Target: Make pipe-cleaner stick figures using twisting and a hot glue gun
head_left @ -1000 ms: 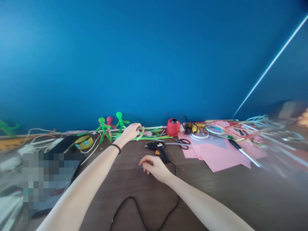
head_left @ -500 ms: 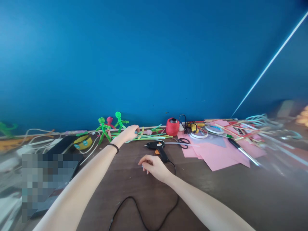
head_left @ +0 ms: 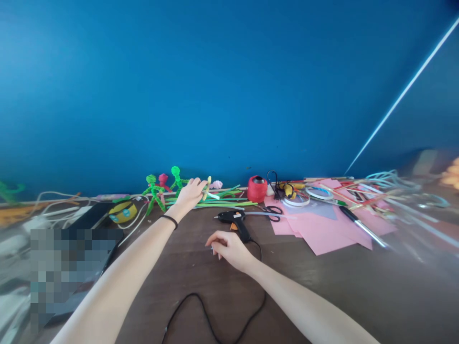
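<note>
The left hand [head_left: 192,192] sits slightly higher than half a second ago; the thin yellow fuzzy strip [head_left: 207,188] at its fingertips stands more upright, and the small pale-pink fuzzy piece [head_left: 217,184] appears higher, against the blue wall [head_left: 229,95].

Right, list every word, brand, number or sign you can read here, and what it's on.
No text is readable.
Glue gun: pale label, too small to read.
Yellow round item: blue marks, too blurred to read.
Pixelated patch at left: nothing legible.
</note>
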Available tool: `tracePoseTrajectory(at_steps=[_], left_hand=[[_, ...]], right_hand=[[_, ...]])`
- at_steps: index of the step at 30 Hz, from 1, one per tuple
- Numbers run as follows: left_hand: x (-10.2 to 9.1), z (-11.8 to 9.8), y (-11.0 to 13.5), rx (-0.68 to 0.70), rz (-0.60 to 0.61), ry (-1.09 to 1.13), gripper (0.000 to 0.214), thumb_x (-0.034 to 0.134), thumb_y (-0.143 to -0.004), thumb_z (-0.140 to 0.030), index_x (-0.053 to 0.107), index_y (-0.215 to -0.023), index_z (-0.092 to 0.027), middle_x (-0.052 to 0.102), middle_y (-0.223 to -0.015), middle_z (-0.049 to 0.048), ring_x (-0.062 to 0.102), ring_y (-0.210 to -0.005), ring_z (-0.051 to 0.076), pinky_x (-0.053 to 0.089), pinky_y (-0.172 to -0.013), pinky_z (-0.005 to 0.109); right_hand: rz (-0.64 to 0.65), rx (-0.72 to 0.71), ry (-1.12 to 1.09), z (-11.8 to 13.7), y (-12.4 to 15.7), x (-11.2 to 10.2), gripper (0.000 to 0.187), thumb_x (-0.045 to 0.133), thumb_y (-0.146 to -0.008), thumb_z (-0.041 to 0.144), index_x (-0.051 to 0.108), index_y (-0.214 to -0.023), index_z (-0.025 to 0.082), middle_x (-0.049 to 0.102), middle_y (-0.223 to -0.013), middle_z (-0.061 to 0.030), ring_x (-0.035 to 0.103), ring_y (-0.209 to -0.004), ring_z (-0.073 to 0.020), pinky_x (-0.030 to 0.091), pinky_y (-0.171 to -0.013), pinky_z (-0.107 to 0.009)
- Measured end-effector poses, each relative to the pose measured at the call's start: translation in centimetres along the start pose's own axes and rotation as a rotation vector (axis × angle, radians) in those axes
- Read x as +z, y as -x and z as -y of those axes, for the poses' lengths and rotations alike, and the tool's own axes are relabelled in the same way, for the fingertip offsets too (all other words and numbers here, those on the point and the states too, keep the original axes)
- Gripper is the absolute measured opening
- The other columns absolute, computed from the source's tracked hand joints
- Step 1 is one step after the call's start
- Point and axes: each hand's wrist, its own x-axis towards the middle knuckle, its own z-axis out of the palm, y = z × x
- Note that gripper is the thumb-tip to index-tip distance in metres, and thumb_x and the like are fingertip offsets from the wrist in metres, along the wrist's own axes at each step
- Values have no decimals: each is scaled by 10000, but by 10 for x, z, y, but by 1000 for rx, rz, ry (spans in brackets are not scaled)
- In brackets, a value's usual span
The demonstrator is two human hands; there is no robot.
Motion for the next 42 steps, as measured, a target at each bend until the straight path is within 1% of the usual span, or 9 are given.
tracePoseTrajectory(at_steps=[5, 10, 14, 19, 23, 27, 31, 37, 42], left_hand=[[1, 5, -4, -21, -138, 81, 270, 364, -795, -134, 533, -1005, -149, 507, -959, 109, 461, -936, 240, 403, -822, 358], [-1, 8, -9, -5, -143, 155, 217, 434, -766, -165, 564, -939, -158, 519, -913, 93, 468, -924, 246, 385, -861, 371], [-8, 7, -14, -121, -190, 266, 216, 422, -773, -193, 602, -885, -151, 518, -887, 93, 492, -883, 235, 410, -805, 360], [-13, 2, -21, -189, -228, 459, 289, 400, -746, -116, 591, -961, -137, 550, -953, 80, 532, -818, 181, 427, -766, 309], [-6, 0, -20, -19, -238, 346, 290, 389, -784, -138, 555, -1022, -141, 559, -1018, 101, 496, -956, 220, 401, -844, 336], [0, -5, -17, 9, -235, 200, 274, 325, -824, -135, 518, -1018, -112, 559, -966, 133, 488, -904, 244, 404, -814, 383], [3, -11, -15, 125, -244, -7, 245, 318, -828, -140, 514, -966, -95, 519, -943, 162, 463, -909, 282, 367, -820, 457], [-6, -13, -17, -161, -368, 68, 337, 297, -851, -194, 454, -1124, -74, 494, -999, 190, 447, -994, 314, 349, -831, 450], [-22, -11, -25, -295, -444, 548, 299, 326, -838, -173, 505, -1074, -130, 575, -1030, 139, 535, -930, 225, 406, -803, 362]], right_hand=[[-2, 3, -10, 2, 1, -1, 180, 460, -739, 115, 623, -813, 142, 521, -587, 21, 472, -498, -59, 385, -463, -162], [-4, 3, -17, 3, 2, 0, 178, 460, -735, 111, 620, -807, 143, 523, -586, 21, 474, -502, -61, 388, -464, -162], [-5, -2, -25, 3, 2, 0, 185, 456, -735, 109, 623, -805, 144, 523, -583, 20, 469, -497, -62, 386, -463, -164], [-10, 4, -30, 1, 1, 1, 184, 456, -735, 105, 623, -798, 148, 521, -574, 24, 467, -490, -57, 385, -467, -160], [-11, -4, -18, -1, 0, 0, 192, 452, -738, 109, 627, -808, 149, 528, -580, 22, 469, -492, -59, 387, -473, -165], [-5, 2, -21, -1, 0, 0, 192, 454, -736, 112, 626, -812, 145, 524, -581, 21, 470, -492, -58, 385, -466, -162], [-5, -2, -24, 1, 1, 0, 186, 455, -737, 115, 622, -812, 144, 520, -580, 24, 465, -486, -56, 382, -462, -161], [-7, -11, -23, 2, 1, 0, 189, 451, -739, 110, 624, -806, 144, 522, -581, 22, 462, -490, -55, 384, -472, -162], [-7, -14, -8, 1, 1, 0, 190, 455, -742, 114, 630, -808, 149, 524, -580, 26, 463, -482, -53, 379, -471, -160]])
